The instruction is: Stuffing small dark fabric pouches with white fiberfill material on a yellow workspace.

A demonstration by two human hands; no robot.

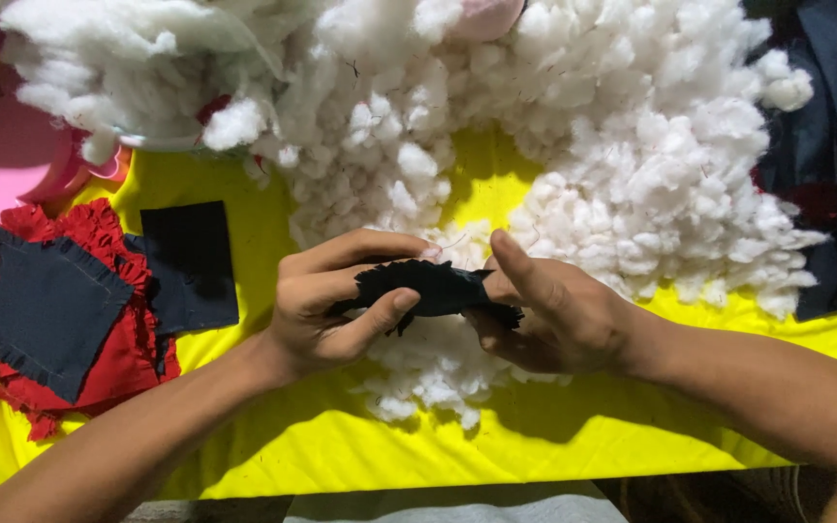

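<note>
Dark fabric piece [433, 288] sits clamped between both hands' fingers, left hand [326, 305] and right hand [559, 320].

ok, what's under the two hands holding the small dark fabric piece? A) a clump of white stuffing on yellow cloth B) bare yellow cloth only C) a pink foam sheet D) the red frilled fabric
A: the left hand and right hand hold the small dark frayed fabric piece over a clump of white fluffy stuffing lying on the yellow cloth.
</note>
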